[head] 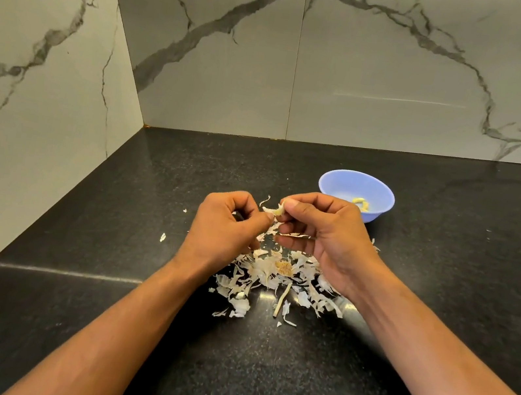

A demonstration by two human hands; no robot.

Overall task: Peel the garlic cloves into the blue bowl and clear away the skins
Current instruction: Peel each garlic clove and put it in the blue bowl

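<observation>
Garlic clove [278, 210] is pinched between the curled fingers of the right hand [321, 238] and the left hand [226, 229], above the black counter [129, 313]. Loose skins [273, 278] are heaped beneath both hands, and peeled cloves [362, 203] are seen inside the blue bowl [337, 184] just behind the right hand.

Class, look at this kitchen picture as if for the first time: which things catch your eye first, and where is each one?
First, the two hands at the centre: the right hand and left hand together pinch a garlic clove. Beneath them a pale heap of skins lies on the black counter. Behind the right hand stands the blue bowl with peeled cloves inside.
</observation>
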